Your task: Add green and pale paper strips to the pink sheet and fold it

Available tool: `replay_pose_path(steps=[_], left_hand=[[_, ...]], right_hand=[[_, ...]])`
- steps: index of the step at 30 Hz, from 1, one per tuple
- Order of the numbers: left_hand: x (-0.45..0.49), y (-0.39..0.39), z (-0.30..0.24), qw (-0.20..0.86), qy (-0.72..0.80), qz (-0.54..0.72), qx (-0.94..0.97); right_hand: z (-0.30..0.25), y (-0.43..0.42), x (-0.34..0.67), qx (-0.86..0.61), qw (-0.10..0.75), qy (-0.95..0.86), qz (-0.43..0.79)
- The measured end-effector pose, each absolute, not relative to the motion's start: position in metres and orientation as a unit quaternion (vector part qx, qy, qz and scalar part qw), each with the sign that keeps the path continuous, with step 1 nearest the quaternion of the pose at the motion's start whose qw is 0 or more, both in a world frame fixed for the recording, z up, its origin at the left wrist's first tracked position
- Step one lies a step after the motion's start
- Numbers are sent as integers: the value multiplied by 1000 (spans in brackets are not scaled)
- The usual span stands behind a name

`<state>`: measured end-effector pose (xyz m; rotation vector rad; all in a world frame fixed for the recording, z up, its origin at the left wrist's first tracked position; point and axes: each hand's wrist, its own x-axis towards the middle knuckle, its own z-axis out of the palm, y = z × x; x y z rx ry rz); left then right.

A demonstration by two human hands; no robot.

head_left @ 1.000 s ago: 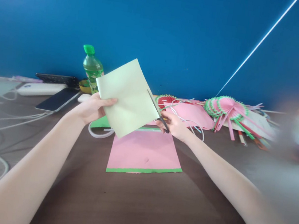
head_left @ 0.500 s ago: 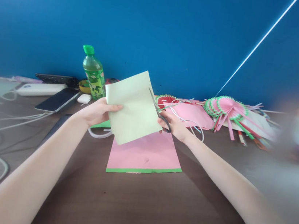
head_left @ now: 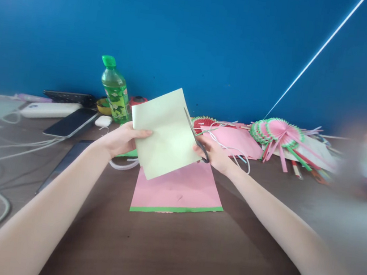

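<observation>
A pale yellow-green sheet of paper (head_left: pixel 166 137) is held up, tilted, above the table. My left hand (head_left: pixel 120 140) pinches its left edge, thumb on the near face and fingers behind. Closed round the handles of a pair of dark scissors (head_left: pixel 204 151) is my right hand (head_left: pixel 217 154), at the sheet's right edge. One scissor blade lies along the sheet's right side, in front of it; I cannot tell where the other blade runs. Beneath, a pink sheet (head_left: pixel 176 188) with a green strip along its near edge lies on the table.
On the left stand a green drink bottle (head_left: pixel 115 90), a phone (head_left: pixel 70 122), a white earbud case (head_left: pixel 103 121) and loose white cables (head_left: pixel 30 146). Pleated pink-green paper fans (head_left: pixel 280 134), pink paper (head_left: pixel 233 140) and paper strips lie at the right. A blue wall (head_left: pixel 197 35) rises behind the table.
My left hand and the pale sheet have shifted slightly right and a little down. The scissors stay at the sheet's right edge, nearly unmoved.
</observation>
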<state>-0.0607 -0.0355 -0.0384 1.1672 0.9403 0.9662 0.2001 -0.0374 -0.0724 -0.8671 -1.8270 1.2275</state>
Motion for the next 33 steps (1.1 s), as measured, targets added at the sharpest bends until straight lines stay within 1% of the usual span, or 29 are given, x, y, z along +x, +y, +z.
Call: replay_pose_path(steps=[17,23,33], left_hand=[[-59,-35,-39,630,422,424,495],[-58,-35,-39,637,426,407,497],[-55,-34,-46,642,410,382,523]], right_hand=[[-76,-35,200,-346,378,-698,501],[-76,-35,200,-326,389,-748,428],[-76,-34,202,-334,385,-747,426]])
